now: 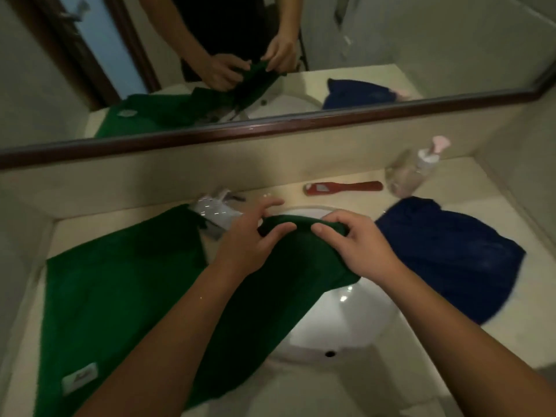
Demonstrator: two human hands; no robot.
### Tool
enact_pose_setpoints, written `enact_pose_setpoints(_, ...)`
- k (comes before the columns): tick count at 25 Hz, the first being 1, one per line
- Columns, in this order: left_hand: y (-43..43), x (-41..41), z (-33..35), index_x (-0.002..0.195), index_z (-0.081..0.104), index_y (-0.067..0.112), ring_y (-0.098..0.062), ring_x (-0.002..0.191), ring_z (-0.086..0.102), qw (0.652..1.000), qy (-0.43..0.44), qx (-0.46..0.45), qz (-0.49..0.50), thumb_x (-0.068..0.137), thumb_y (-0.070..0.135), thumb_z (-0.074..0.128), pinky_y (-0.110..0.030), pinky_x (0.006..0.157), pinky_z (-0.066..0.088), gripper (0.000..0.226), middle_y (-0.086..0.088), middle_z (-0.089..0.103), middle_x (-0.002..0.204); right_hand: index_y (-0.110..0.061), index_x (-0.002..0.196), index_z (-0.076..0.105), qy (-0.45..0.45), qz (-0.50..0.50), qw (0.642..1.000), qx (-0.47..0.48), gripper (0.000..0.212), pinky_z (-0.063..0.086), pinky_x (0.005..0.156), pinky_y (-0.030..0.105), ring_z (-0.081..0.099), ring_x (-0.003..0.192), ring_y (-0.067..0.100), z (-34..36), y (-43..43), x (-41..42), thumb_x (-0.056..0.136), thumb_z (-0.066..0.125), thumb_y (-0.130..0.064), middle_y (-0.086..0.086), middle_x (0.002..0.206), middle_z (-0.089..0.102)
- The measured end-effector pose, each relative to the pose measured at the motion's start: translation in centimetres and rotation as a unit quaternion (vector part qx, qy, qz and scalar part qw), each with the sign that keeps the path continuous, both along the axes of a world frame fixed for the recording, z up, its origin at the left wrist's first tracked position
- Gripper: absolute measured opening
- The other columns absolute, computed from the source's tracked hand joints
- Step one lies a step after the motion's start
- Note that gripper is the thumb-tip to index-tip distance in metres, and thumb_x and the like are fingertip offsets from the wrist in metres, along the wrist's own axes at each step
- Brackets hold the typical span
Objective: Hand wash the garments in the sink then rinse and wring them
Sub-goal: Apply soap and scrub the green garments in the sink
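On the table [436, 356] the green garment [120, 281] sprawls left of the sink [346, 320], its long axis slanting over the bowl's rear. The blue garment [451, 254] lies right of the sink. Above the sink's back rim, left hand [252, 236] and right hand [358, 245] grip the green garment's bunched edge with curled fingers, the bowl just below them.

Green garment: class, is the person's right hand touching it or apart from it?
Touching. The head view shows the right hand pinching the bunched edge of the green garment above the sink, thumb and fingers curled onto the cloth.
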State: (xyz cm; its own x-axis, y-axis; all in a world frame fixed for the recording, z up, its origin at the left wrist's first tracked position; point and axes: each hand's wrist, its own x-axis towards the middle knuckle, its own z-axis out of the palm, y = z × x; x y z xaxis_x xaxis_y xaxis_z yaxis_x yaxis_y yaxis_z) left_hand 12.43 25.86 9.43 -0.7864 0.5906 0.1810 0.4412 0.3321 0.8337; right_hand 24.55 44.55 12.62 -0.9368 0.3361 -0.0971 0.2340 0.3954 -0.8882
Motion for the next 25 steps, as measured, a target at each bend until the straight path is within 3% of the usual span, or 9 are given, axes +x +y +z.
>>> enact_pose_setpoints(2,5.8,1.6,0.7,0.114,0.059,0.043,0.007,0.088,0.059,1.0,-0.011,0.028,-0.01,0.087,0.029,0.08,-0.014,0.081,0.046,0.037,0.035,0.06,0.094,-0.024,0.094,0.075,0.007,-0.046,0.999,-0.004,0.008,0.053,0.069,0.015,0.071,0.08,0.002,0.8,5.1,2.1,0.095,0.074,-0.031,-0.012,0.088,0.076)
enact_pose_setpoints(4,11.4,2.8,1.1,0.114,0.059,0.042,0.006,0.082,0.059,0.999,-0.025,0.045,-0.014,0.087,0.026,0.08,-0.006,0.074,0.043,0.038,0.024,0.061,0.088,-0.026,0.09,0.075,0.013,-0.087,0.996,-0.002,0.006,0.054,0.07,0.018,0.072,0.08,0.004,1.0,10.2,3.4,0.094,0.075,-0.031,-0.012,0.086,0.076)
enact_pose_setpoints(7,20.0,3.8,0.2,0.119,0.058,0.04,-0.002,0.086,0.059,0.997,-0.071,0.002,-0.016,0.089,0.035,0.077,-0.011,0.073,0.044,0.036,0.01,0.06,0.092,-0.029,0.094,0.073,-0.005,-0.149,0.989,-0.009,0.01,0.059,0.069,0.033,0.073,0.077,0.014,-0.1,18.0,4.5,0.092,0.076,-0.039,-0.004,0.084,0.075)
enact_pose_setpoints(10,27.2,3.7,-1.4,0.125,0.059,0.034,-0.008,0.097,0.06,0.992,-0.122,-0.027,0.001,0.088,0.042,0.076,-0.019,0.078,0.046,0.042,0.01,0.062,0.104,-0.027,0.104,0.066,-0.062,-0.209,0.976,0.022,0.024,0.052,0.063,0.03,0.067,0.076,0.011,-1.8,24.2,4.2,0.093,0.073,-0.046,-0.007,0.086,0.068)
enact_pose_setpoints(14,33.7,1.0,-1.2,0.136,0.051,0.029,-0.015,0.1,0.062,0.985,-0.162,-0.051,0.017,0.087,0.044,0.077,-0.032,0.088,0.053,0.058,0.004,0.062,0.109,-0.021,0.112,0.063,-0.056,-0.226,0.97,0.066,0.031,0.042,0.073,0.028,0.058,0.093,0.01,-2.6,29.9,1.9,0.095,0.071,-0.045,-0.008,0.105,0.063)
enact_pose_setpoints(18,35.7,-1.5,-1.5,0.138,0.048,0.028,-0.018,0.099,0.064,0.982,-0.177,-0.054,0.038,0.088,0.041,0.077,-0.032,0.084,0.053,0.059,0.004,0.063,0.102,-0.022,0.116,0.06,-0.067,-0.231,0.971,0.016,0.029,0.042,0.067,0.021,0.058,0.092,0.007,-2.6,32.4,-0.9,0.101,0.06,-0.047,-0.002,0.116,0.064)
enact_pose_setpoints(21,35.9,-2.2,-1.7,0.139,0.048,0.028,-0.017,0.1,0.063,0.984,-0.17,-0.028,0.042,0.089,0.04,0.077,-0.02,0.077,0.046,0.059,0.0,0.063,0.106,-0.018,0.132,0.059,-0.09,-0.227,0.968,-0.063,0.054,0.045,0.073,0.027,0.059,0.096,0.009,-1.7,33.1,-2.5,0.095,0.063,-0.058,-0.001,0.124,0.064)
enact_pose_setpoints(25,35.9,-2.5,-1.0,0.14,0.046,0.033,-0.011,0.099,0.06,0.986,-0.161,-0.024,0.04,0.088,0.046,0.075,-0.02,0.078,0.043,0.061,0.002,0.061,0.108,-0.013,0.14,0.054,-0.133,-0.192,0.972,-0.023,0.092,0.047,0.087,0.033,0.059,0.112,0.02,-0.6,34.0,-3.1,0.074,0.079,-0.071,0.003,0.131,0.06)
